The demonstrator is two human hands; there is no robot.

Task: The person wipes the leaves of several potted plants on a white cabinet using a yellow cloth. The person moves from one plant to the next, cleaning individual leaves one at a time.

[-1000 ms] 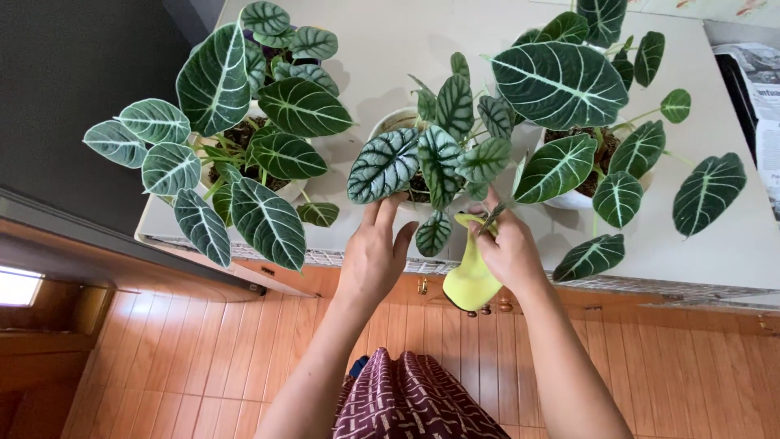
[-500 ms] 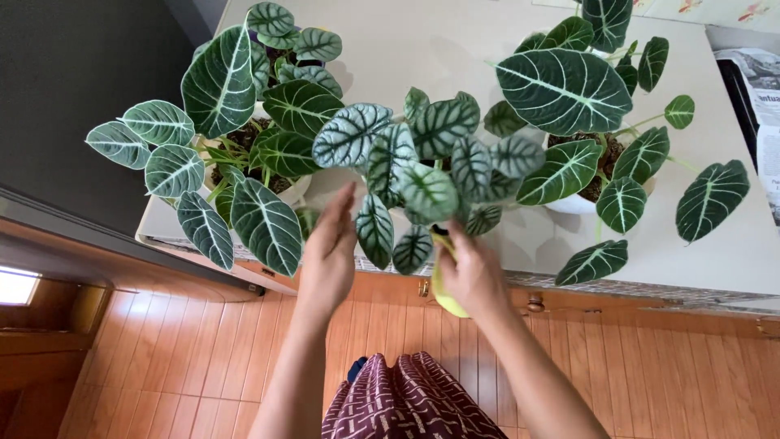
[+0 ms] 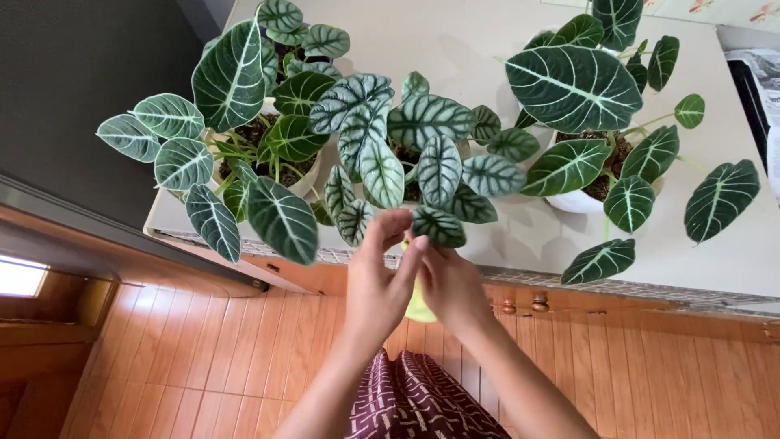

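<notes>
Both hands have come together since the earlier pictures: half a second ago they were apart below the middle plant (image 3: 418,154), and now they meet under its front leaves. The plant itself sits now further back on the worktop (image 3: 455,49), between the left plant (image 3: 244,146) and the right plant (image 3: 593,122), and its leaves spread flatter.

My left hand (image 3: 378,276) has the fingers loosely curved, with the tips at a small dark leaf (image 3: 439,226) on the front edge. I judge that it pinches or supports this leaf, but I cannot tell if it really grips. My right hand (image 3: 451,284) is closed around a yellow cloth (image 3: 418,305), of which only a small piece shows between the two hands. The cloth is just under the leaf, so I think the wiping moves now to this leaf.

Below is the wooden floor (image 3: 203,358).
</notes>
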